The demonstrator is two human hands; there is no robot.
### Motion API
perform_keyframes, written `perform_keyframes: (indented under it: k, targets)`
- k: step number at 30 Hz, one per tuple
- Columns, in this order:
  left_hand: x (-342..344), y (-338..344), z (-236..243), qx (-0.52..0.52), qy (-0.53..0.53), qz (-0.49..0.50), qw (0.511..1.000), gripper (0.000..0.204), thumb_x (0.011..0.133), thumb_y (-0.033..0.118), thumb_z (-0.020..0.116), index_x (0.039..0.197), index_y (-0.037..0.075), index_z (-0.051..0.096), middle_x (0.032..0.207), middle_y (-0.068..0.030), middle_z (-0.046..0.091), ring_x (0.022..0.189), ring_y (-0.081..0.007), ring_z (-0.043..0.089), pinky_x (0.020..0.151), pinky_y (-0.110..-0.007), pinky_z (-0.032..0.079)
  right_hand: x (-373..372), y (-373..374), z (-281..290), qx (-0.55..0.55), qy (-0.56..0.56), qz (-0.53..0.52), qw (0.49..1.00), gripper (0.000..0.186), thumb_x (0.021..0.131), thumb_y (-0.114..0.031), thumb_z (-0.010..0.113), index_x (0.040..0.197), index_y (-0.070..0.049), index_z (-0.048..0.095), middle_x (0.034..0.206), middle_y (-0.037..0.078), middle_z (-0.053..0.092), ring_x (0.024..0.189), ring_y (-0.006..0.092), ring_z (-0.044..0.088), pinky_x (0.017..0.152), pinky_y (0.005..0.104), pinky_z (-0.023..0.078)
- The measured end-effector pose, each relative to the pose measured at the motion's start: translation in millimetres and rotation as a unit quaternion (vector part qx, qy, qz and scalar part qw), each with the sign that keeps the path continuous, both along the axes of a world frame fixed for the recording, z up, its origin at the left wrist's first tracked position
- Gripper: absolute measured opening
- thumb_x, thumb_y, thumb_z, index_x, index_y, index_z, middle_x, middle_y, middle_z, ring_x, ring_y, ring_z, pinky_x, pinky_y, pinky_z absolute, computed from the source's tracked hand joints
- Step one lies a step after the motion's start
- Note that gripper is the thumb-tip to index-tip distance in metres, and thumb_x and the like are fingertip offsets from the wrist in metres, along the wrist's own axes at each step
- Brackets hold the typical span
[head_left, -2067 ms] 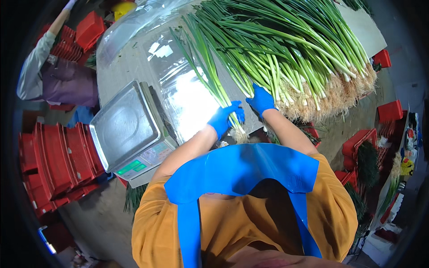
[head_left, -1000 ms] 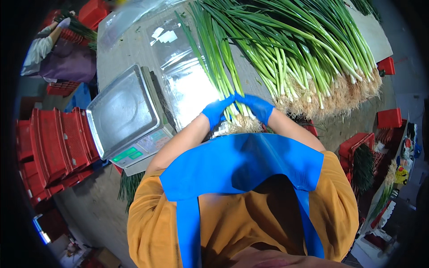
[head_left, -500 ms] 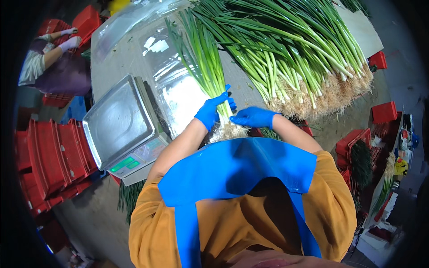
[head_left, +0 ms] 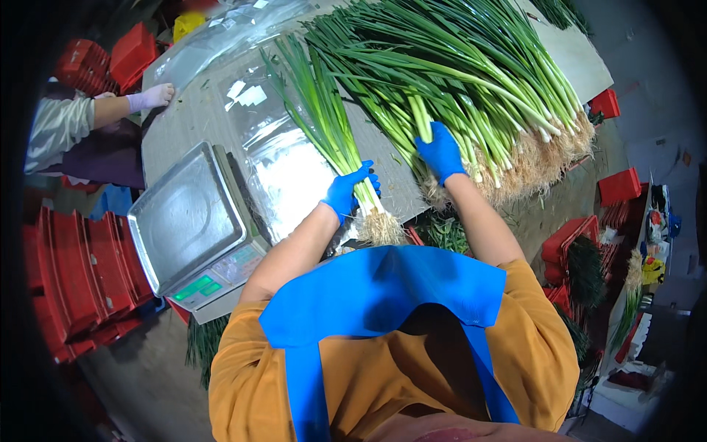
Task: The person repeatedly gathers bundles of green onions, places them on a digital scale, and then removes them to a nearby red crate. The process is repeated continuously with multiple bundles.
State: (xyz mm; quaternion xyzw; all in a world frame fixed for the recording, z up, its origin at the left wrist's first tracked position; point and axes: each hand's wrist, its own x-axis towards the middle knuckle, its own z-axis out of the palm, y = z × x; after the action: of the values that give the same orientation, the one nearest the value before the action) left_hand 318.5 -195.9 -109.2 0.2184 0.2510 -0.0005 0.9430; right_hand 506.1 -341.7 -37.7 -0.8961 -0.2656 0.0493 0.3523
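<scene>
My left hand (head_left: 351, 193), in a blue glove, is closed round the white stems of a bunch of green onions (head_left: 331, 140). The bunch's pale roots hang just below that hand, and its green leaves spread up across the table. To the right, my blue-gloved right hand (head_left: 442, 153) is at the near edge of the big pile of green onions (head_left: 479, 96), closed round some pale stems (head_left: 420, 118). Its fingertips are partly hidden by the back of the hand. Long leaves in the pile point away; the bushy roots face me.
A scale (head_left: 190, 214) with a metal pan stands at the left. Clear plastic film (head_left: 283, 169) and white labels (head_left: 250, 96) lie on the table (head_left: 184, 118). Red crates (head_left: 88, 265) are stacked lower left. A co-worker's gloved hand (head_left: 151, 97) touches the table's left edge.
My right hand has left the held bunch and moved right and away to the pile, taking hold of stems there. My left hand still holds its bunch. The co-worker's hand came to the table.
</scene>
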Motion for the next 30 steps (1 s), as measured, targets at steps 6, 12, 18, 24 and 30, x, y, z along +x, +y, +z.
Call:
perform_keyframes:
  k: [6,12,18,24,30]
  targets:
    - [2.4,-15.9,15.6,0.069,0.024,-0.032,0.997,0.043,0.088,0.021,0.065,0.127,0.005,0.054,0.105,-0.0112,0.064,0.092,-0.0233,0.064,0.082,-0.036,0.054,-92.9,-5.0,-61.9,0.128,0.214,0.102,0.963,0.039,0.089,-0.029,0.062,0.119,-0.005,0.054,0.098,0.021,0.064,0.089,0.0314,0.064,0.076,0.0402,0.05]
    - [12.1,-25.5,25.5,0.124,0.065,-0.056,0.989,0.035,0.085,0.033,0.069,0.111,0.01,0.061,0.094,-0.0069,0.065,0.083,-0.0177,0.064,0.066,-0.03,0.054,-107.5,6.3,-0.2,-0.237,0.011,0.253,0.938,0.065,0.082,-0.056,0.06,0.115,-0.001,0.055,0.101,0.027,0.061,0.095,0.0391,0.06,0.08,0.0481,0.049]
    - [18.6,-13.4,-4.5,0.041,0.034,-0.036,0.998,0.017,0.087,0.021,0.066,0.099,0.01,0.061,0.083,-0.008,0.063,0.074,-0.0223,0.063,0.069,-0.037,0.054,-84.4,-2.2,72.5,-0.344,0.097,0.274,0.893,0.07,0.081,-0.061,0.059,0.117,-0.001,0.059,0.112,0.027,0.06,0.102,0.034,0.061,0.08,0.0458,0.049]
    - [27.7,30.3,52.1,0.055,-0.02,-0.06,0.996,0.023,0.084,0.012,0.064,0.104,0.003,0.058,0.077,-0.0096,0.062,0.069,-0.0233,0.062,0.073,-0.042,0.055,41.7,-86.1,19.5,-0.199,-0.187,-0.013,0.962,0.041,0.086,-0.037,0.064,0.114,-0.008,0.064,0.111,0.019,0.062,0.098,0.0362,0.06,0.08,0.0449,0.048]
    - [3.9,105.4,215.5,0.041,-0.137,-0.062,0.988,0.033,0.086,0.011,0.061,0.116,-0.001,0.058,0.079,-0.0051,0.063,0.07,-0.0185,0.064,0.071,-0.038,0.056,72.7,-71.7,22.9,-0.105,0.02,-0.007,0.994,0.035,0.084,-0.04,0.064,0.1,-0.009,0.067,0.105,0.018,0.063,0.093,0.0351,0.062,0.08,0.0436,0.049]
